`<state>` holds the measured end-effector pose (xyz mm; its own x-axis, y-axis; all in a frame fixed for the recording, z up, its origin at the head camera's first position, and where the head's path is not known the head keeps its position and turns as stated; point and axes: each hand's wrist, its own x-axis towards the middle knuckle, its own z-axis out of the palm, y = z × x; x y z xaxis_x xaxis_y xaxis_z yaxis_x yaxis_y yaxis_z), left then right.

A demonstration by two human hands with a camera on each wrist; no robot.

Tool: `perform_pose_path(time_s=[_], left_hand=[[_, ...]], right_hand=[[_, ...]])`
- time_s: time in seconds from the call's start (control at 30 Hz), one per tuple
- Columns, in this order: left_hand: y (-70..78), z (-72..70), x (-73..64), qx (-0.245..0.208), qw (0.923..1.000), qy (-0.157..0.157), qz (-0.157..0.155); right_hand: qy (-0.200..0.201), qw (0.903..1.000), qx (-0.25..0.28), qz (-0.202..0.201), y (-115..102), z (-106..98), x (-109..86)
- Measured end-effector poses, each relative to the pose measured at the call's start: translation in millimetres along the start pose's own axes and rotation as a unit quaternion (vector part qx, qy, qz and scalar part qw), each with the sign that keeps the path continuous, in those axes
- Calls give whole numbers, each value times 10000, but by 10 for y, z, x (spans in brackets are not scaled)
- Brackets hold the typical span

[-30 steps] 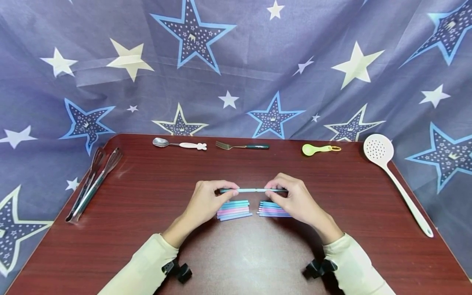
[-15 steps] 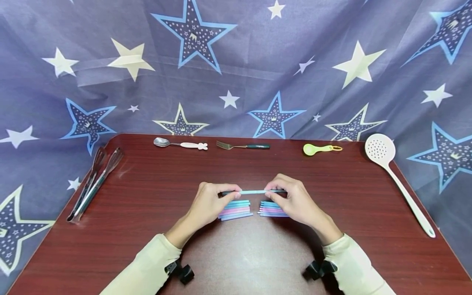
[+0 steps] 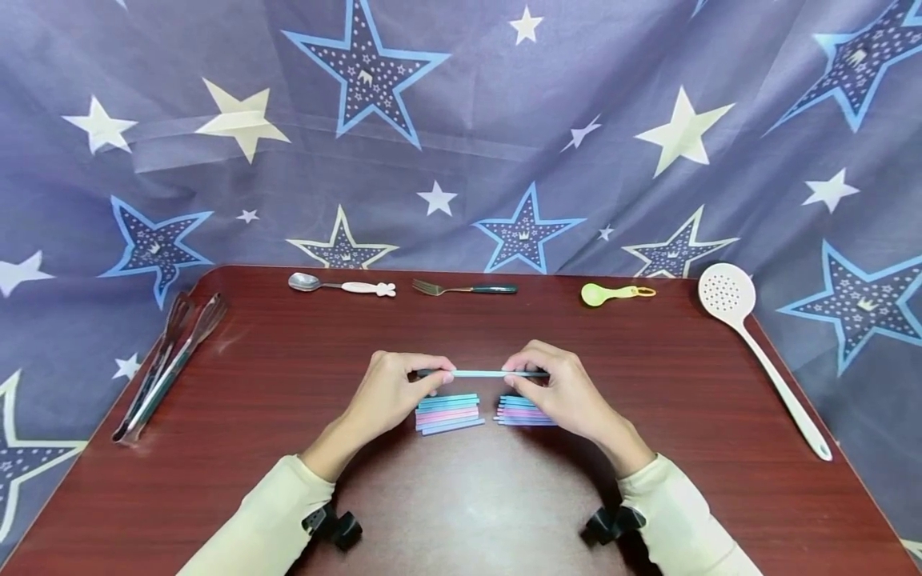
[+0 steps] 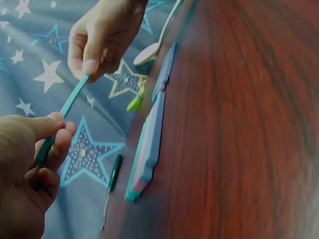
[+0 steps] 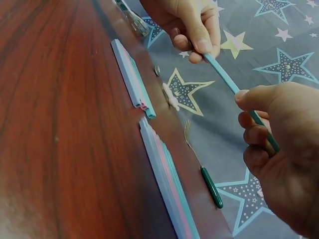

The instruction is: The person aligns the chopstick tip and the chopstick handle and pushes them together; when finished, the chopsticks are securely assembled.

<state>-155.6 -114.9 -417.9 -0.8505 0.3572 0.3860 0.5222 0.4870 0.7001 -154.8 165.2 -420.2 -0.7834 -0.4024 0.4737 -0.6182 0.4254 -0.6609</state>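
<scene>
My left hand (image 3: 392, 392) and right hand (image 3: 565, 392) pinch the two ends of one thin teal stick (image 3: 479, 374), held level above the table. Between the fingertips a light-coloured stretch of it shows; the ends run back into both palms. In the left wrist view, thumb and fingers of the left hand (image 4: 30, 154) close on the stick (image 4: 75, 97). The right wrist view has the right hand (image 5: 289, 144) pinching its other end. Below lie two small bundles of similar teal, pink and lilac sticks, a left bundle (image 3: 446, 414) and a right bundle (image 3: 524, 411), the latter partly behind the right hand.
Along the back of the table (image 3: 288, 352) lie a spoon (image 3: 367, 288), a fork (image 3: 461, 289) and a green measuring spoon (image 3: 612, 294). A white skimmer (image 3: 774, 368) is at the right edge, a whisk-like tool (image 3: 169, 376) at the left. A starry cloth (image 3: 461, 136) hangs behind.
A second ago a dark break showed midway along the stick; now that stretch looks unbroken. The fingertips have come slightly closer together. The head view has shifted a little.
</scene>
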Motion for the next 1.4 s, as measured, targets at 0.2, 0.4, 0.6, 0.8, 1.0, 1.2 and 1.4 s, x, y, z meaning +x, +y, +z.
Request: perform_pose_path(time_s=[0.2,0.4,0.6,0.8,1.0,1.2,1.4], left_hand=[[-180,-208,-24,276,9988,218,-329],[-428,-488,-58,701,9951,565,-408],[-723,-753,-55,1018,9853,1211,-641],[-980,-943,-61,1369,9700,1533,-1301],[-1208,-1001,-50,1469,9653,1544,-1507],[-1400,-1025,-19,1409,9670,1438,-1561],[-1499,-1060,-37,1439,9641,1409,-1731]], right_hand=[[131,9993,49,336,95,-96,-30],[90,9979,23,642,220,-172,-113],[-260,9960,-102,846,299,-175,-219],[-545,9935,-256,967,379,-128,-301],[-720,9909,-283,1104,412,-94,-356],[-797,9903,-240,1109,402,-78,-363],[-863,9902,-276,1059,389,-61,-362]])
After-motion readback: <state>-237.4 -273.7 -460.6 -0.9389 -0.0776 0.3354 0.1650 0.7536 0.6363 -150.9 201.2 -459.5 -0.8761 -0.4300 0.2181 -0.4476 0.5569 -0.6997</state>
